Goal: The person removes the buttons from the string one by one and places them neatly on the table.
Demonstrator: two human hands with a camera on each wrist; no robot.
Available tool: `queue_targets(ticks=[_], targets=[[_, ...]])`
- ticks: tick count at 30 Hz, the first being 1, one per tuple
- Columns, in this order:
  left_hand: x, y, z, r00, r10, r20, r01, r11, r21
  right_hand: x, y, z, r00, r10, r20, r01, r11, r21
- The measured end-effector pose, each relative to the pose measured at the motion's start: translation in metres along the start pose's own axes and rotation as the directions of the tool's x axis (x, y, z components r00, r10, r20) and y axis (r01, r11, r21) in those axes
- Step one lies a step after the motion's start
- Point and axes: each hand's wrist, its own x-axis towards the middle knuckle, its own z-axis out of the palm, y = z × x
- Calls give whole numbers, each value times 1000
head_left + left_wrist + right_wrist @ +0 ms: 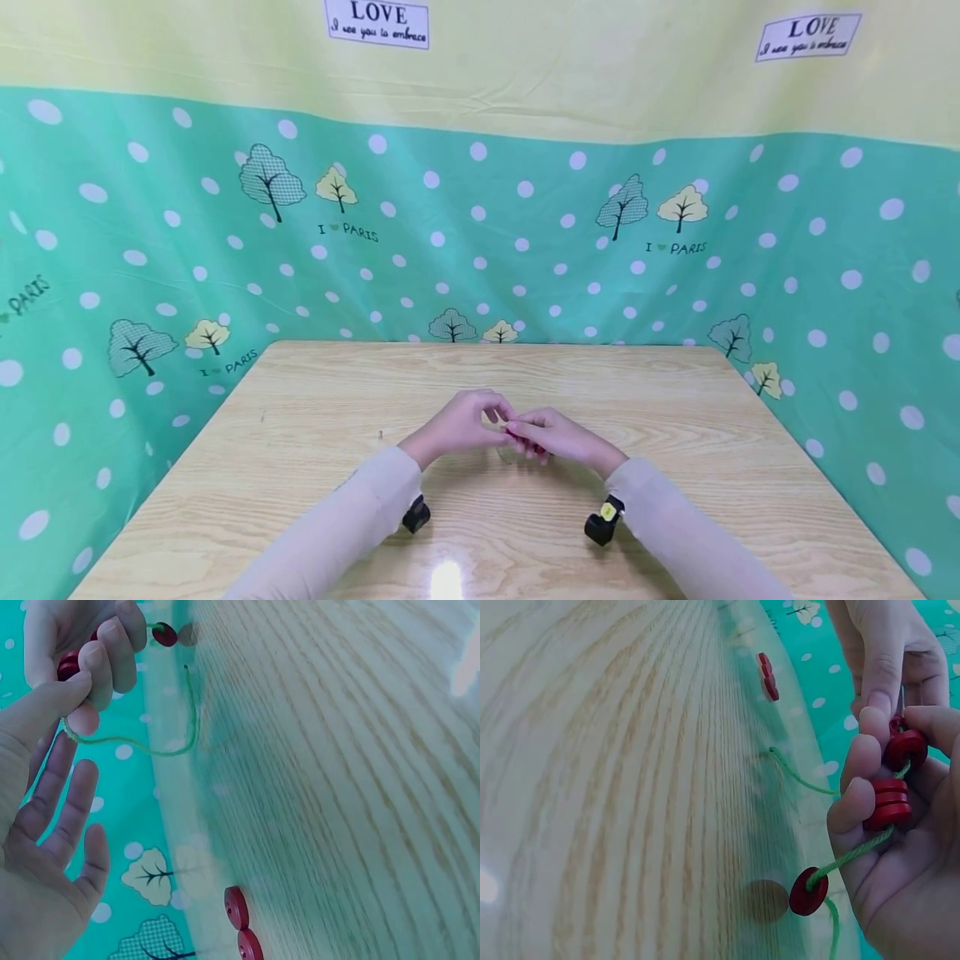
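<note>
Above the bench [337, 392], the right grip [552, 435] curled round buttons [889, 804], seemingly light, hard and slick, best pinched edge-on, on limp, soft cord [859, 851], while the left grip [461, 423] met them, its hold impossible to tell.

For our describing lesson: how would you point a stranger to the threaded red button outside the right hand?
Start at the wooden table, then the right hand. Follow the green cord from there to one red button. It sits alone outside the hand, while other threaded buttons lie within it.
</note>
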Motion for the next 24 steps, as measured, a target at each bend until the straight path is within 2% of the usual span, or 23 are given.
queue_targets(ticks=[19,24], targets=[[-2,1,-2,997,-61,36,63,997,-40,-1,6,-1,999,22,33,-23,999,24],[-5,-1,-6,998,-60,32,62,997,-55,-4,6,-3,998,22,51,-24,999,40]])
